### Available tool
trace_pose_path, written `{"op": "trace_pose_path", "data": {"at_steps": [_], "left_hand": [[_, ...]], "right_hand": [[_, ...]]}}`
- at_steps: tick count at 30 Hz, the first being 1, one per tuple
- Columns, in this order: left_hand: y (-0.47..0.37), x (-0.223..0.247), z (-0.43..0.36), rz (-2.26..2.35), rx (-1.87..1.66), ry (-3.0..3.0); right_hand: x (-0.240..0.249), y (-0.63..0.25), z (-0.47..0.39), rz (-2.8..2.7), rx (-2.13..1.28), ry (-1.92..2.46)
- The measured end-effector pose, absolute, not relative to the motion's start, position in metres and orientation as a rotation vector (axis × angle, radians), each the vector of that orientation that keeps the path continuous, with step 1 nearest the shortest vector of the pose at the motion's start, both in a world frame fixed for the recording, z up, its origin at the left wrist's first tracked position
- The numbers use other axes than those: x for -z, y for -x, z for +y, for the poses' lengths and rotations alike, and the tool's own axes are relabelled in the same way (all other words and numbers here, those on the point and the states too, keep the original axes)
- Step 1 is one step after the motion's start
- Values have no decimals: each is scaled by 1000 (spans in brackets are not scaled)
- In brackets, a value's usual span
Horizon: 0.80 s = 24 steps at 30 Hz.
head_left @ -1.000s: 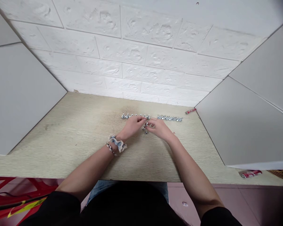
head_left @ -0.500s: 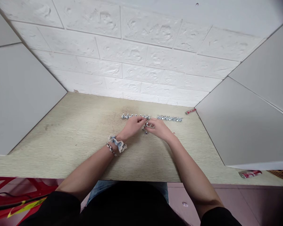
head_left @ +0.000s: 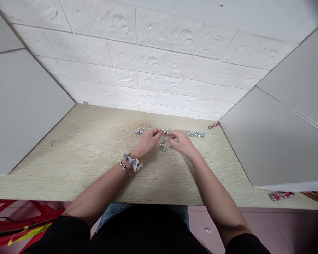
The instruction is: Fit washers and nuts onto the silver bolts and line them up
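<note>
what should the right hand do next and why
I'd probably bring the right hand toward the person slightly, to pinch the loose screw near its fingertips: that screw lies outside the row of screws, within what looks like easy reach.

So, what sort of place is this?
Probably a small indoor work booth: a wooden-looking table, grey panels on both sides of it, and small bolt-like metal parts lined up on the tabletop.
</note>
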<state>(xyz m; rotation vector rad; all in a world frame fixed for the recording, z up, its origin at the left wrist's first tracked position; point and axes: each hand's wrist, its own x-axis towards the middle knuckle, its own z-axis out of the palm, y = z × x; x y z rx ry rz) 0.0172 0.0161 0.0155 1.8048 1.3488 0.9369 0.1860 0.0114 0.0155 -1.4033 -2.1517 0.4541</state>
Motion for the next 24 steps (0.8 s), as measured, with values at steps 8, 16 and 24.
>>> {"op": "trace_pose_path", "data": {"at_steps": [8, 16, 24], "left_hand": [[-17, -21, 14, 1371, -1070, -1683], [-17, -18, 16, 1378, -1044, -1709], [-17, -16, 16, 1367, -1051, -1723]], "right_hand": [[-3, -188, 18, -2122, -89, 1616], [4, -184, 19, -2224, 23, 1696], [5, -180, 16, -2189, 36, 1717]]}}
